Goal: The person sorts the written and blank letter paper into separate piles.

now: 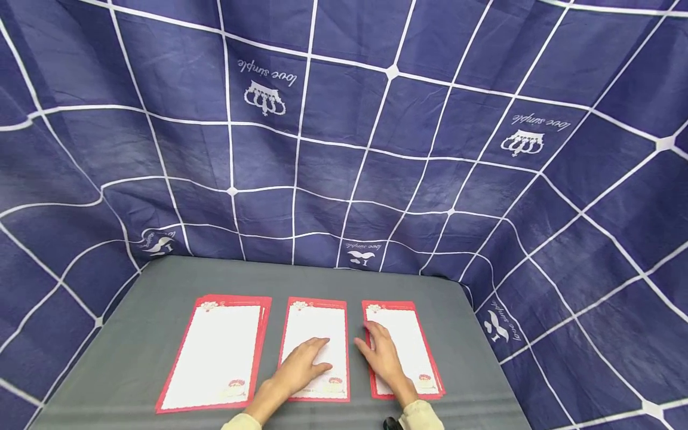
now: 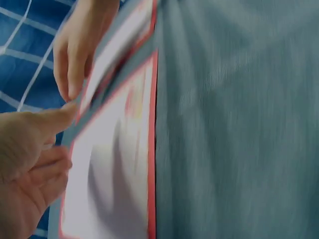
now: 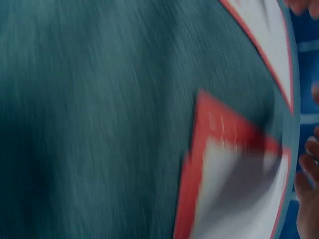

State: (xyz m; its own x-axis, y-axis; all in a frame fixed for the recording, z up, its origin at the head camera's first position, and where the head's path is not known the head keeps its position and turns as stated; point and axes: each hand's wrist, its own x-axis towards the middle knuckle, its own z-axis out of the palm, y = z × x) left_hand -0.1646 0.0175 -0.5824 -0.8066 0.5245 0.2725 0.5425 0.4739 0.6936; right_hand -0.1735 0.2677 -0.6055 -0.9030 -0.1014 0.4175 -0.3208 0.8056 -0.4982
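Note:
Three piles of red-bordered white paper sheets lie side by side. In the head view my left hand [image 1: 298,369] is over the middle pile [image 1: 322,319], fingers loosely bent and thumb apart, with nothing in it. My right hand [image 1: 384,353] is over the left part of the right pile [image 1: 405,340], its fingers spread and holding nothing. Further left, the left pile [image 1: 215,346] has several edges fanned out at its right side. The left wrist view shows my left hand [image 2: 30,164] beside a sheet [image 2: 109,169]; in the blurred right wrist view my right hand [image 3: 310,194] is at the edge.
The sheets lie on a grey cloth-covered table [image 1: 134,358]. A blue curtain [image 1: 344,179] with white grid lines rises behind the table and along both sides. A small dark object [image 1: 392,423] shows at the right wrist.

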